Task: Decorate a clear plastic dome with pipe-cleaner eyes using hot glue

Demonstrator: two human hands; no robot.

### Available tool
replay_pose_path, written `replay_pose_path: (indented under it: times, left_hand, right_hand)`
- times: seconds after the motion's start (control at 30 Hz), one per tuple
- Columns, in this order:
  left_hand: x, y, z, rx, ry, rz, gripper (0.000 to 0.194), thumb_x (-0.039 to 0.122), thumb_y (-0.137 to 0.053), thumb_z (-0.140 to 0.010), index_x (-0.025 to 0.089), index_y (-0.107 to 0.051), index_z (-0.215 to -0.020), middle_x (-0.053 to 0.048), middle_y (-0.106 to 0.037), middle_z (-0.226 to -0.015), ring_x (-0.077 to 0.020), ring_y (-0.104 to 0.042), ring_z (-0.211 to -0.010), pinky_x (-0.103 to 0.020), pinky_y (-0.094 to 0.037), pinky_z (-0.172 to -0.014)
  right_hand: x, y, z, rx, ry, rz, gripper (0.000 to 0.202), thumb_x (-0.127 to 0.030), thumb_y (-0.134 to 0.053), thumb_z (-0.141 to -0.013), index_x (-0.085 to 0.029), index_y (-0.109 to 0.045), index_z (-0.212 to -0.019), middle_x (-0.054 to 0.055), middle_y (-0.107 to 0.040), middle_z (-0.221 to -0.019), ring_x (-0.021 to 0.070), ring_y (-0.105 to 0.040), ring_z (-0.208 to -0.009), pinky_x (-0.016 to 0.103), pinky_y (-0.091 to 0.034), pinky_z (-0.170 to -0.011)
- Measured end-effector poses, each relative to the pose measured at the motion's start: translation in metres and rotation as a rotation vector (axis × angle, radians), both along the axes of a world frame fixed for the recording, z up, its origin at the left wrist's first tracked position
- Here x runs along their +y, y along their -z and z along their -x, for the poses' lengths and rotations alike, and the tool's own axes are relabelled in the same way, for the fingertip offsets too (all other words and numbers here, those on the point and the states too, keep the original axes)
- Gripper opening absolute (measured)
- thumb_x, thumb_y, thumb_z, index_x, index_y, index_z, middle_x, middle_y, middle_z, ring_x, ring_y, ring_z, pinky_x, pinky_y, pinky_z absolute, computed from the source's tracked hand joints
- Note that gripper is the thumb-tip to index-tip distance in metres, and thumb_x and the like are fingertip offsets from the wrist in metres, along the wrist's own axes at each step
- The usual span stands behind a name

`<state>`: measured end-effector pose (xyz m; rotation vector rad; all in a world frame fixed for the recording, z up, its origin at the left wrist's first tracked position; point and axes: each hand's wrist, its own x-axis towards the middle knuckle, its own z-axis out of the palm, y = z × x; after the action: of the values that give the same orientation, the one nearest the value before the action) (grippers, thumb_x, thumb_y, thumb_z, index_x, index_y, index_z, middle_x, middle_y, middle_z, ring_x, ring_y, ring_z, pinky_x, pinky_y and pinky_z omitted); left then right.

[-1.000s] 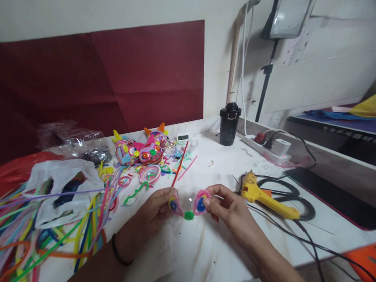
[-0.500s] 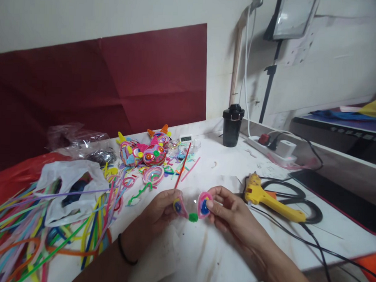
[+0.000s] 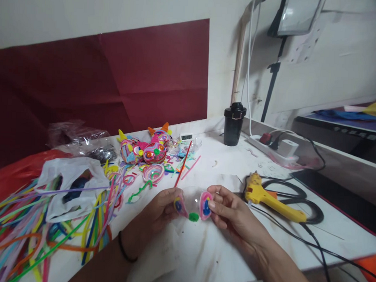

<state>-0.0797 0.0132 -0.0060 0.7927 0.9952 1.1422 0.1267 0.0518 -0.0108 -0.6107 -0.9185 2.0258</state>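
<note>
Between my two hands is a clear plastic dome (image 3: 192,200) with pink, yellow and blue coiled eye shapes at its sides and a green oval (image 3: 193,217) at its lower edge. My left hand (image 3: 164,208) pinches the dome's left side beside one eye shape. A thin red stick (image 3: 183,164) rises from near my left fingertips. With thumb and fingers, my right hand (image 3: 227,208) grips the pink-rimmed eye shape (image 3: 206,206) on the right side.
Pipe cleaners (image 3: 27,234) and a white plastic bag (image 3: 73,190) lie at left. Colourful decorated balls (image 3: 154,152) stand behind. A black cup (image 3: 234,124), a power strip (image 3: 275,150) and a yellow glue gun (image 3: 274,201) with cables are at right.
The view has shifted slightly. Both hands keep their hold on the dome, and the right eye shape and green oval now face the camera a little more.
</note>
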Motion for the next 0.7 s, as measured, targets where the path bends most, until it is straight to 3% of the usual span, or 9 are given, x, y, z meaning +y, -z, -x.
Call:
replay_pose_path:
  times: [0.57, 0.7]
  left_hand:
    - [-0.0040, -0.0075, -0.0052, -0.023, 0.043, -0.043, 0.029, 0.038, -0.072, -0.075, 0.014, -0.059, -0.064, 0.005, -0.043, -0.054, -0.0060, -0.032, -0.047, -0.020, -0.031, -0.048]
    - [-0.0029, -0.0043, -0.0032, -0.042, 0.052, -0.043, 0.032, 0.038, -0.073, -0.073, 0.015, -0.055, -0.062, 0.008, -0.033, -0.051, -0.0055, -0.023, -0.045, -0.020, -0.023, -0.044]
  right_hand:
    - [-0.0004, 0.0036, -0.0049, 0.019, -0.126, -0.025, 0.058, -0.028, -0.093, -0.057, -0.019, -0.057, -0.103, -0.006, -0.059, -0.062, -0.0009, -0.034, -0.039, 0.013, -0.015, -0.037]
    - [-0.0019, 0.0038, -0.0054, 0.006, -0.125, -0.012, 0.058, -0.028, -0.092, -0.058, -0.019, -0.057, -0.103, -0.007, -0.057, -0.061, -0.0005, -0.033, -0.041, 0.013, -0.014, -0.037]
